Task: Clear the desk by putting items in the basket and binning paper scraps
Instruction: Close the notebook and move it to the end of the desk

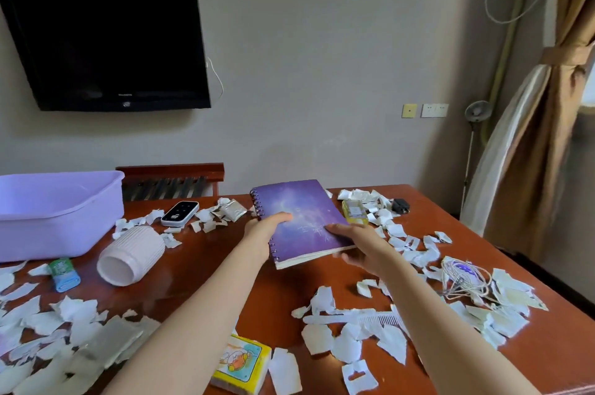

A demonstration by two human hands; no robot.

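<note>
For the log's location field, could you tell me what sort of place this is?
Probably a hotel room or bedroom: a wall-mounted television, a tied-back curtain by a window, and a wooden desk littered with paper scraps.

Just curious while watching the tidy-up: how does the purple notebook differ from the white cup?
The notebook is flat, purple and held above the desk by the left hand and right hand; the cup is round, ribbed, white and lies on its side on the desk, untouched. Neither is in the basket yet.
</note>
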